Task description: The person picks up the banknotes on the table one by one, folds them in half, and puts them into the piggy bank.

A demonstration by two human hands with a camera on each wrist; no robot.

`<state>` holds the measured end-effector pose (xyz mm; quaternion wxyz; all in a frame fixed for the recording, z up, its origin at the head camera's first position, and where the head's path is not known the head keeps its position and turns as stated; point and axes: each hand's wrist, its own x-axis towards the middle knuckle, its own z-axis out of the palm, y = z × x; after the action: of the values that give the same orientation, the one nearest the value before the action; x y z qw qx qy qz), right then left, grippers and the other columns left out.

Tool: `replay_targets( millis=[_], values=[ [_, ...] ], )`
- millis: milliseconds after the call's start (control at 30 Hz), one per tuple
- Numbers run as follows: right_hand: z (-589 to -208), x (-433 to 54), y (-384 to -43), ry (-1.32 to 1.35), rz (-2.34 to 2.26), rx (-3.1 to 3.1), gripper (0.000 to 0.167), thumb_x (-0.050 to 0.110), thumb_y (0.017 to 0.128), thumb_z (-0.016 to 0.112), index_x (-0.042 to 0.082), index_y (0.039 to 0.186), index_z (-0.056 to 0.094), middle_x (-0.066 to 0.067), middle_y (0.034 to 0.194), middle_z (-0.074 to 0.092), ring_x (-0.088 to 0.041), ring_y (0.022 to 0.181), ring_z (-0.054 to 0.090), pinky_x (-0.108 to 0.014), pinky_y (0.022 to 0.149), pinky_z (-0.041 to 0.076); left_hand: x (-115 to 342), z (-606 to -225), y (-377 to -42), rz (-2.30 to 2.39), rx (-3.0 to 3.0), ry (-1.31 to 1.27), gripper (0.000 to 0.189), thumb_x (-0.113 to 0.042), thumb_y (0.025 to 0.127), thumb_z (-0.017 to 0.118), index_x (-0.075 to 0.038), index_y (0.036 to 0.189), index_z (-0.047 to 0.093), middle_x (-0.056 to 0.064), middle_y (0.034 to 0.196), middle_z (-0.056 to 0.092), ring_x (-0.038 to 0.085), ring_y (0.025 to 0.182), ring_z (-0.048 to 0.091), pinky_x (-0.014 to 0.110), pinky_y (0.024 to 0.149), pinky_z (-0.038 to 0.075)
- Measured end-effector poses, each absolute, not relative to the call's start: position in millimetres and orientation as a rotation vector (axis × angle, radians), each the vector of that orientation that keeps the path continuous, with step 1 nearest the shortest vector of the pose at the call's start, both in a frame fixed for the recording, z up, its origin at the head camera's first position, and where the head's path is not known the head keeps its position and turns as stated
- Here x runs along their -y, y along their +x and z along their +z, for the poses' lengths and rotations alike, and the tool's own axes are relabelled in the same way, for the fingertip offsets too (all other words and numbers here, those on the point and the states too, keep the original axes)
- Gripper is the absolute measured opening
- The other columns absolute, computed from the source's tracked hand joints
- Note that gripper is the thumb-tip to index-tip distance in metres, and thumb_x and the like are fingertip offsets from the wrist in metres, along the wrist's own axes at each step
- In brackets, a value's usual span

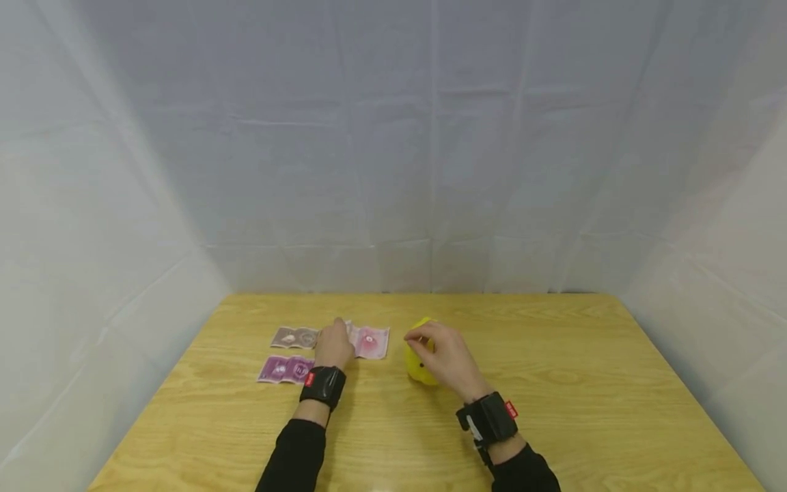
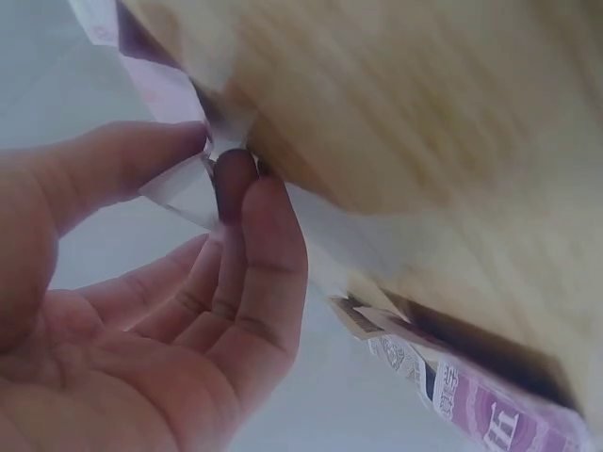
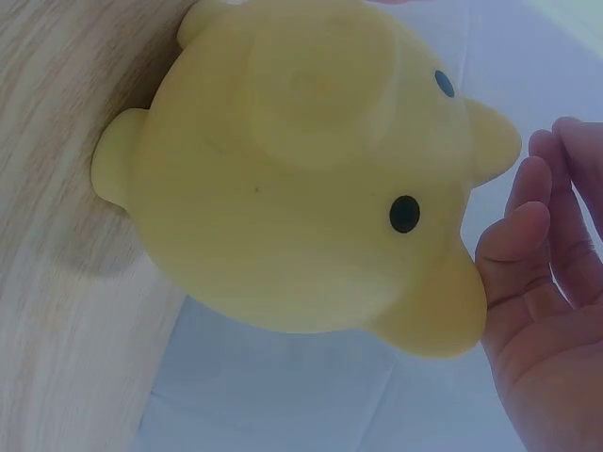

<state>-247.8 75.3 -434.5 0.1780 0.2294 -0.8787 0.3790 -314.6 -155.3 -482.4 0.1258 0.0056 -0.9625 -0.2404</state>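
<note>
My left hand (image 1: pixel 335 345) pinches the pale end of a pink banknote (image 1: pixel 371 343) between thumb and fingertips; the left wrist view shows that whitish paper end (image 2: pixel 184 193) raised at the fingers. To the left lie a brown banknote (image 1: pixel 294 337) and a purple banknote (image 1: pixel 285 369), the latter partly hidden by my left wrist. My right hand (image 1: pixel 451 359) is beside a yellow pig figure (image 1: pixel 415 369), shaped like a piggy bank. In the right wrist view its fingers (image 3: pixel 513 235) are loosely bent near the pig's ear (image 3: pixel 435 311), with nothing visible between them.
Both hands work over a wooden table (image 1: pixel 584 396). White sheeting (image 1: pixel 393 171) hangs behind it and at both sides. A black band with a red tag sits on each wrist.
</note>
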Motion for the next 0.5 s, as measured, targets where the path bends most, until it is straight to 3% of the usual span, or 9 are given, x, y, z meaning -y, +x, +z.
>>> replay_targets(
  millis=[233,400,500],
  values=[
    [-436.6,-76.1,-247.9,0.651,1.083,2.488,0.011,0.014,0.092,0.069,0.013,0.100,0.076,0.005,0.092,0.070,-0.005,0.076,0.056,-0.020,0.065,0.048,156.0,-482.4,-307.1,-0.823,2.741,0.016,0.040,0.007,0.075,0.059,0.012,0.115,0.059,0.031,0.094,0.068,0.045,0.085,0.066,0.053,0.077,0.055],
    [-437.3,-77.2,-248.6,0.648,1.105,2.482,0.010,0.013,0.092,0.069,0.013,0.099,0.076,0.005,0.093,0.071,-0.005,0.075,0.056,-0.019,0.064,0.047,152.5,-473.7,-299.5,-0.978,2.702,0.017,0.047,0.004,0.079,0.061,0.006,0.126,0.057,0.022,0.087,0.069,0.031,0.074,0.064,0.042,0.066,0.054],
    [-436.7,-77.1,-248.8,0.644,1.113,2.483,0.010,0.013,0.092,0.069,0.014,0.099,0.076,0.005,0.093,0.071,-0.004,0.075,0.056,-0.019,0.063,0.046,151.3,-467.7,-295.2,-1.047,2.684,0.009,0.048,0.001,0.081,0.063,0.003,0.129,0.055,0.022,0.093,0.070,0.029,0.076,0.065,0.036,0.061,0.053]
  ],
)
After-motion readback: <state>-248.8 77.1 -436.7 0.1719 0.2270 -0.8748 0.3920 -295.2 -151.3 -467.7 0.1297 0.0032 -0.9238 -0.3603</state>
